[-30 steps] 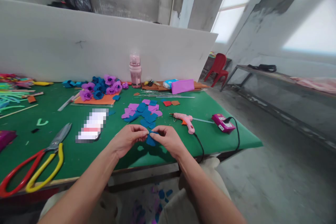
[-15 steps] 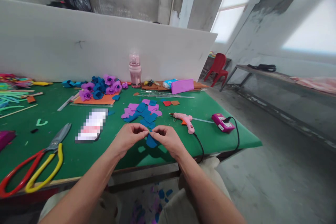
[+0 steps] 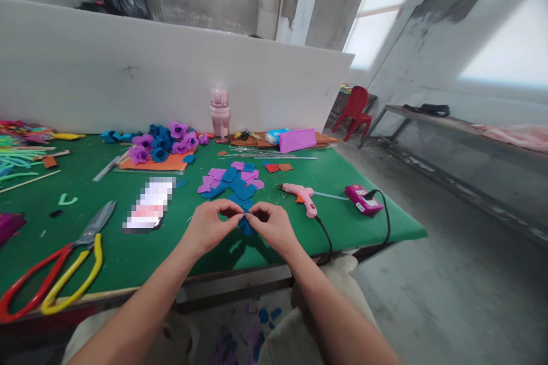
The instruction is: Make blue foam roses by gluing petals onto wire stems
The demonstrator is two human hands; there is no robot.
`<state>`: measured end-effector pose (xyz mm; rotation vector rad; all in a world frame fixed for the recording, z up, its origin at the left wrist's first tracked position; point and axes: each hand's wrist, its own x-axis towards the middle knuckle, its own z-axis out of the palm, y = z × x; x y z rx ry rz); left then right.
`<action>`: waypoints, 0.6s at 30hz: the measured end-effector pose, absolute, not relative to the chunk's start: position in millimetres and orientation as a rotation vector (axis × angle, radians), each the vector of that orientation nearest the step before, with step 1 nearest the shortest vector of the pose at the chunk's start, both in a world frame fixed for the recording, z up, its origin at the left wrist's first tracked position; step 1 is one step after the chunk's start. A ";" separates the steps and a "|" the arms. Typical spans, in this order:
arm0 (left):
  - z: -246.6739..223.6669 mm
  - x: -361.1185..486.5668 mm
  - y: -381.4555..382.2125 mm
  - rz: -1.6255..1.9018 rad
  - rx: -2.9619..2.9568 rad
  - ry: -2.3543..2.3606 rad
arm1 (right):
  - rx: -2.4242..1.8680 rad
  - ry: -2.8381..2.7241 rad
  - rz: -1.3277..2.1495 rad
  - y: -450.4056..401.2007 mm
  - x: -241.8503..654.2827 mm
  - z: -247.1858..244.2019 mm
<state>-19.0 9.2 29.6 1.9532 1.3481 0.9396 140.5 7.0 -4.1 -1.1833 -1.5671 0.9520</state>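
Between my fingertips I pinch a small blue paper petal (image 3: 245, 226), its body hanging below the fingers and looking creased. My left hand (image 3: 214, 222) grips it from the left with thumb and forefinger. From the right, my right hand (image 3: 273, 224) pinches the same petal, the two hands' tips almost touching. Just beyond the hands lies a loose pile of blue cut pieces (image 3: 240, 185) and purple cut pieces (image 3: 217, 173). A pink glue gun (image 3: 300, 193) rests on its side to the right of my right hand.
Large scissors (image 3: 88, 239) with red and yellow handles lie at the left. A blurred phone (image 3: 150, 204) is nearer the hands. Finished paper flowers (image 3: 160, 145) and a pink bottle (image 3: 220, 117) stand along the white board (image 3: 171, 74). A purple power box (image 3: 363, 199) with a cord sits right.
The blue petal has gone from a smooth, rounded shape to a narrower, creased one between my fingertips. Both hands have barely shifted.
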 end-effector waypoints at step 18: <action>26.7 -11.9 4.2 0.987 2.185 1.473 | -1.203 -1.611 0.863 4.9 135.6 -4.0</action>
